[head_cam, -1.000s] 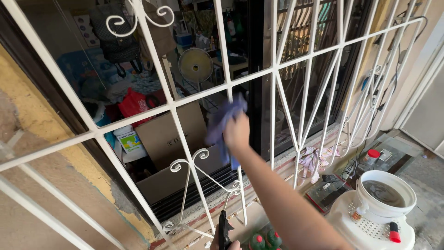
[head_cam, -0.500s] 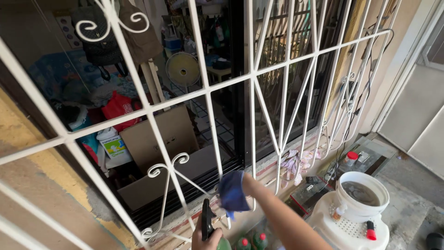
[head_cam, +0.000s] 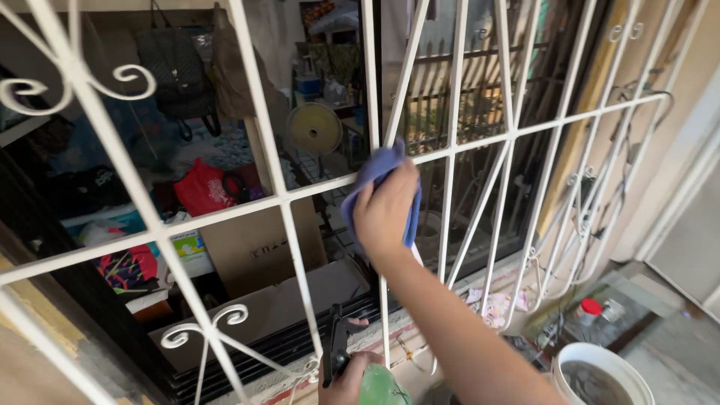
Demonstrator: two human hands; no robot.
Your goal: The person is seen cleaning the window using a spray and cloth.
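Up against the white metal window grille (head_cam: 225, 210), the right hand (head_cam: 384, 214) presses a blue cloth (head_cam: 375, 176) onto an upright bar near the crossing with a horizontal rail. Its fingers (head_cam: 401, 187) are curled together over the cloth, clamped on it, with the back of the hand toward the camera; the cloth bunches out above the knuckles and hangs a little below the palm on the far side. The forearm runs down toward the lower right corner of the view.

Low at the bottom edge, the left hand (head_cam: 346, 382) grips a green spray bottle (head_cam: 379, 388) with a black trigger head (head_cam: 335, 349). The fingers are wrapped shut around the bottle's neck; one fingertip (head_cam: 358, 322) shows just beside the trigger. Only the top of the bottle is in view, so its body cannot be told.

Behind the grille lies a cluttered room: a brown cardboard box (head_cam: 255, 251) leans just behind the bars, a red bag (head_cam: 201, 187) sits to its left, a round fan (head_cam: 315, 129) stands further back, and a dark handbag (head_cam: 174, 71) hangs high up. Outside, on the ground at lower right, a white bucket (head_cam: 600, 371) holds dark water, and a small jar with a red lid (head_cam: 589, 309) stands near it.
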